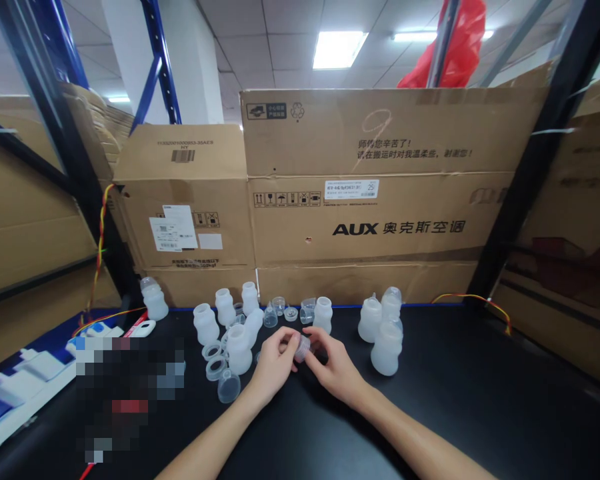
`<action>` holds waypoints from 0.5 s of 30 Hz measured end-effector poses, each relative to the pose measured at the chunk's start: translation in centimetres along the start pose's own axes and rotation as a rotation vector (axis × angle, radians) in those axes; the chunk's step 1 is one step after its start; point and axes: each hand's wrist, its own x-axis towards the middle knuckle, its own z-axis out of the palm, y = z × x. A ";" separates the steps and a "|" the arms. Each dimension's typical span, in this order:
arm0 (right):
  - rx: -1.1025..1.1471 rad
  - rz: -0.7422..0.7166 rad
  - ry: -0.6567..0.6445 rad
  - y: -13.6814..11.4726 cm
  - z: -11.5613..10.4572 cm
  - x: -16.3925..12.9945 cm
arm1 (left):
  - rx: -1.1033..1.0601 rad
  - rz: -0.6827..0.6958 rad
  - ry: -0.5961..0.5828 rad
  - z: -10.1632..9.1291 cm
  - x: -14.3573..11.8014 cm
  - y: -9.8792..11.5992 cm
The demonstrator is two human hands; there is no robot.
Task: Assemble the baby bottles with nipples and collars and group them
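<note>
Hands: both meet at mid-desk, fingertips closed from either side on one small part, forearms coming in from the near edge.
Left hand (275,363): fingers curled around the left side of the small clear cap (303,347), thumb on top; a pinch grip, judged to steady the piece.
Right hand (335,367): fingers bent over the cap's right side, touching it; the grip looks suited to turning or pressing, though which cannot be told.
Small clear cap: held just above the desk (455,400), between the two hands, mostly hidden by fingers; its exact form is unclear.
Bottle cluster, left (230,327): several translucent white bottles standing upright, just beyond the left hand, within easy reach.
Loose rings and lids (217,363): clear round pieces lying flat beside the left wrist, apparently laid out as separate parts.
Bottle cluster, right (385,330): three capped bottles standing close together, near the right hand, apart from the uncapped ones.
Lone bottle (154,298): upright, well apart at the left rear.
Cardboard boxes (370,193): stacked along the desk's far edge, forming a backstop.
Blurred patch: left foreground, contents not readable.
</note>
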 end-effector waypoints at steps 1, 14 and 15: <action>-0.001 0.006 0.006 0.0 0.0 0.0 | 0.000 -0.006 -0.011 0.0 0.0 0.1; -0.014 0.015 0.066 1.1 0.3 0.1 | -0.136 -0.099 0.047 0.1 0.0 1.3; -0.015 0.013 0.077 1.1 0.3 0.1 | -0.153 -0.106 0.051 0.0 0.0 1.2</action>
